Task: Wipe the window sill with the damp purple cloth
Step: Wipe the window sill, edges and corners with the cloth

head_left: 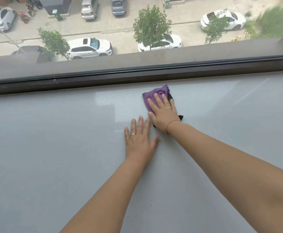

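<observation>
A wide pale grey window sill (53, 148) fills the lower part of the view. A folded purple cloth (152, 95) with dark edges lies on it, close to the window frame. My right hand (164, 115) presses flat on top of the cloth, fingers spread and pointing toward the glass, covering its near half. My left hand (140, 140) rests palm down on the bare sill just left of and nearer than the right hand, holding nothing. Both hands wear a ring; the right wrist has a thin bracelet.
A dark brown window frame (103, 78) runs along the far edge of the sill. Behind the glass lie a street with parked cars and small trees far below. A shinier patch of sill (120, 101) lies left of the cloth.
</observation>
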